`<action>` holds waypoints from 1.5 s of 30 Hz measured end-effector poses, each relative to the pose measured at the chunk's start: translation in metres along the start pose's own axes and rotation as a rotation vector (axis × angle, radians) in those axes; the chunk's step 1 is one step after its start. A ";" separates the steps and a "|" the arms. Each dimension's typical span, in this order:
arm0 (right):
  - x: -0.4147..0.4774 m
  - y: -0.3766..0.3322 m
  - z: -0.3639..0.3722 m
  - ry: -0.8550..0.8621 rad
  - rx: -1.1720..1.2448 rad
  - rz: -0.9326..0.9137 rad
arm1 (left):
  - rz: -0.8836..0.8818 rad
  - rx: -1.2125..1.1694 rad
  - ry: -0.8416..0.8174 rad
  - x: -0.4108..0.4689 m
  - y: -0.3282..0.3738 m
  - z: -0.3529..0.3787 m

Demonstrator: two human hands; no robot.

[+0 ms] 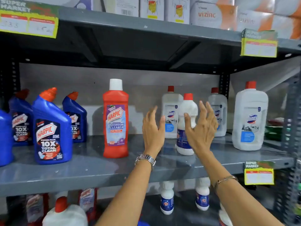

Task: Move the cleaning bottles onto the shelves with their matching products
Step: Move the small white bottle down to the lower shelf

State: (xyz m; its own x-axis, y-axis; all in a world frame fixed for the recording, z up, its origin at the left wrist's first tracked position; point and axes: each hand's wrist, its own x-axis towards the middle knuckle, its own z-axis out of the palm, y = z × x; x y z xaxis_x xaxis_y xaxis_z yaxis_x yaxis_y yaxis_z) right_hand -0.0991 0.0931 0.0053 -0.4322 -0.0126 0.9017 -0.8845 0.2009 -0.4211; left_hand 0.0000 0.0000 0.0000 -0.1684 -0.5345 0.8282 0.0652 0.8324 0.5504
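Small white bottle (187, 126) standing upright on grey metal shelf (81, 170): red screw cap, waisted neck, opaque white body, dark blue label low on front, print blurred. Landmark for rest.

Left hand (153, 129) just left of white bottle, grip wide, fingers spread, palm toward it, holding nothing; silver watch (145, 159) at wrist. Right hand (202, 128) in front and just right of white bottle, grip wide, fingers splayed, thumb across bottle's shoulder; contact unclear through blur. Thin bracelet (224, 179) on that wrist.

Behind and beside white bottle: three larger translucent bottles (250, 118), red caps, pale blue labels. Left of white bottle: red Harpic bathroom cleaner (116, 121), white cap, purple label, upright. Farther left: blue Harpic bottles (52, 128), angled orange-red caps. Below white bottle, on lower shelf: two matching small white bottles (167, 199), blue labels.
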 end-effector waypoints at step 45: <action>-0.120 0.044 -0.153 -0.411 0.737 0.321 | -0.308 -0.569 -0.469 -0.183 0.040 -0.025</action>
State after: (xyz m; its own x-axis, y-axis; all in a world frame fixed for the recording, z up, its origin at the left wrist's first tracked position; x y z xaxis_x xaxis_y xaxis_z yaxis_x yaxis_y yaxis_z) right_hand -0.0589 0.2528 -0.1065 -0.5813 -0.4414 0.6836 -0.5381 -0.4217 -0.7299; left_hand 0.0578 0.1271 -0.1273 -0.6486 -0.5057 0.5689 0.4191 0.3866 0.8215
